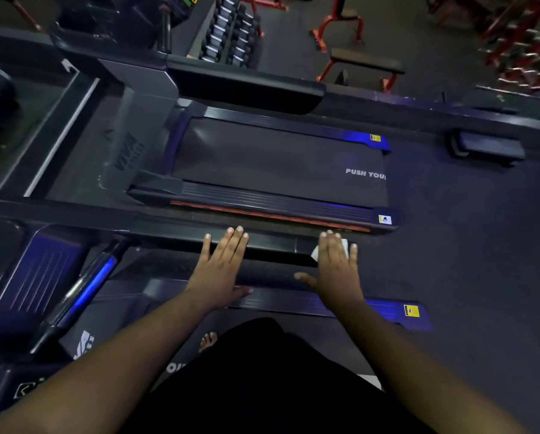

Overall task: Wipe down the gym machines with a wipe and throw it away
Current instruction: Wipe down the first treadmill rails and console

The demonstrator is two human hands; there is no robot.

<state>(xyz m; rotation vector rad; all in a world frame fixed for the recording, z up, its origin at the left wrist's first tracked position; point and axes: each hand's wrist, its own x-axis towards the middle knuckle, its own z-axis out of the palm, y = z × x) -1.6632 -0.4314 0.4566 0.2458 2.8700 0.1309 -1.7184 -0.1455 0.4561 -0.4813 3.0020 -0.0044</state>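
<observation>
Standing on our treadmill's belt, bare foot point(208, 339) showing below, we reach both arms to the side handrail point(271, 245). Our left hand point(221, 267) lies flat, fingers straight, holding nothing, probably bracing. Our right hand point(336, 264) presses the white wipe point(315, 252) flat onto the rail's end, fingers extended, likely to spread pressure while wiping. Beyond sits the next treadmill point(278, 161), then a dumbbell rack point(228, 32) and red benches point(362, 64).
</observation>
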